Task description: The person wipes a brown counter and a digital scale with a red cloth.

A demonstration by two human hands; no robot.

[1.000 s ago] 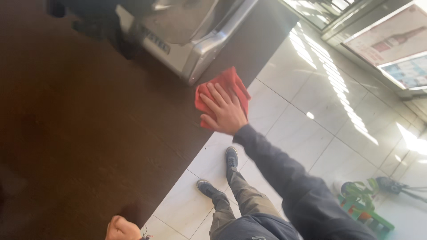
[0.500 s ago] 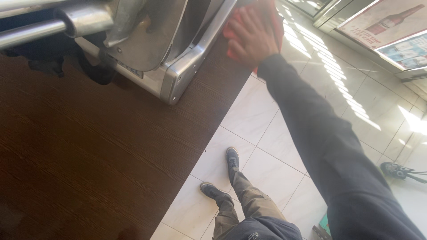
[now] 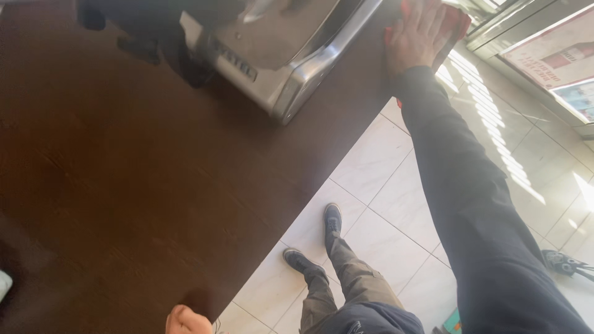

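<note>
A red cloth (image 3: 455,21) is pinned flat at the far edge of the dark tabletop (image 3: 124,185), beside a steel machine (image 3: 278,62), under the open right hand (image 3: 421,31) — soft, light, best gathered by a corner — while the left hand's (image 3: 185,321) grip cannot be told.

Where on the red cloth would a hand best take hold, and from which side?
Probably the far right corner of the red cloth, coming from the floor side: it lies flat on the dark wooden counter under the right hand, and only that edge shows uncovered.
</note>
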